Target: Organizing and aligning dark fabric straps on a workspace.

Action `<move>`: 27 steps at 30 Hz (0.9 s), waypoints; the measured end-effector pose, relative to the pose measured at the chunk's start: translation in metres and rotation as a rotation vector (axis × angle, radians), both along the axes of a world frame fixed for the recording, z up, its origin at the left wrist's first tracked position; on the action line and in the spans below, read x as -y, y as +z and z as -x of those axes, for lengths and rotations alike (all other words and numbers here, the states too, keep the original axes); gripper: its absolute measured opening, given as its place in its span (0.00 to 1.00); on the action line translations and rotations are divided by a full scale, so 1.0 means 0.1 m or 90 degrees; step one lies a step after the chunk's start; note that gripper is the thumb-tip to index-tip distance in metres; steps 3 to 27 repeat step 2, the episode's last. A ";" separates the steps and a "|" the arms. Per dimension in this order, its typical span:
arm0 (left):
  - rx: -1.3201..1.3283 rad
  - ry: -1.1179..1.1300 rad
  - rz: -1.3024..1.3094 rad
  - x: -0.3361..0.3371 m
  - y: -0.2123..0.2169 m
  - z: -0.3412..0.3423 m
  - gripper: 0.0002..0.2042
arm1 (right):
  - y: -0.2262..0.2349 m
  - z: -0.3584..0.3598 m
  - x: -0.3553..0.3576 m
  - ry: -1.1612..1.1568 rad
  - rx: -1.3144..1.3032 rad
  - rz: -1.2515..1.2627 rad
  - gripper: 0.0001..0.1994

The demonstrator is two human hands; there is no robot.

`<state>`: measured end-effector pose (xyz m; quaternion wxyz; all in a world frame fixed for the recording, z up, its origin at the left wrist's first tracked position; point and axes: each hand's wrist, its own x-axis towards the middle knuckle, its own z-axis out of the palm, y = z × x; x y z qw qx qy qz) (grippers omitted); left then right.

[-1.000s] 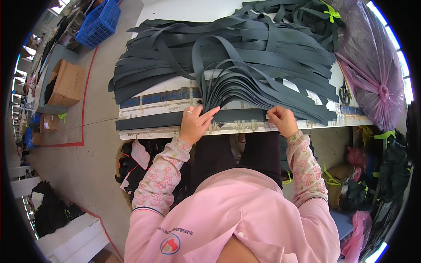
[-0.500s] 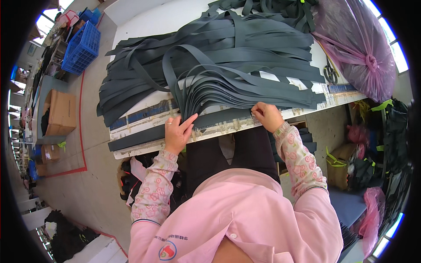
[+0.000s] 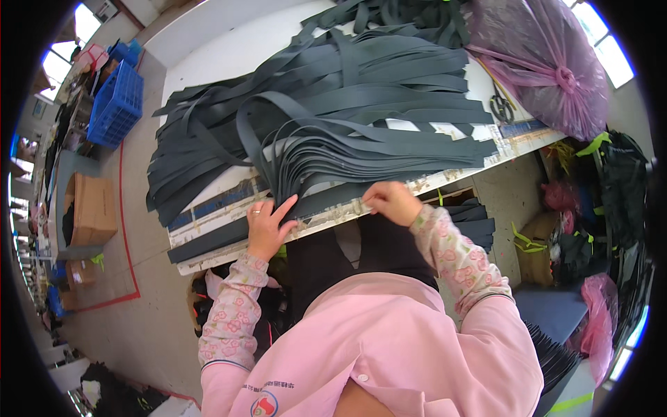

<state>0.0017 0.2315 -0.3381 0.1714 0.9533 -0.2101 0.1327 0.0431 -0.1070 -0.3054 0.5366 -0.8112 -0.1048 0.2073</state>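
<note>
A single dark grey-green strap (image 3: pixel 208 240) lies flat along the table's near edge. My left hand (image 3: pixel 266 226) rests on its middle, index finger and thumb spread apart. The index fingertip is close to the folded end of a stack of straps (image 3: pixel 389 147), which fans into loops at its left. Thumb and forefinger of my right hand (image 3: pixel 393 203) are pinched together at the table edge, by the lower border of the single strap. Whatever sits between those fingertips is too small to make out. Behind the stack spreads a large heap of loose straps (image 3: pixel 292 83).
Black-handled scissors (image 3: pixel 501 105) lie at the table's right side, beside a full pink plastic bag (image 3: pixel 556 62). More dark strips (image 3: pixel 472 222) are stacked below the table. A blue crate (image 3: pixel 117 104) and a cardboard box (image 3: pixel 92 208) stand to the left.
My right hand has come nearer to my body and a little left, still pinched. My left hand has drawn back slightly. The whole view has shifted somewhat.
</note>
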 end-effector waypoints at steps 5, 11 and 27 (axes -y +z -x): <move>-0.047 -0.038 0.016 -0.14 -0.14 -0.07 0.33 | -0.28 0.04 -0.24 0.086 0.090 0.027 0.07; -0.047 -0.038 0.016 -0.14 -0.14 -0.07 0.33 | -0.28 0.04 -0.24 0.086 0.090 0.027 0.07; -0.047 -0.038 0.016 -0.14 -0.14 -0.07 0.33 | -0.28 0.04 -0.24 0.086 0.090 0.027 0.07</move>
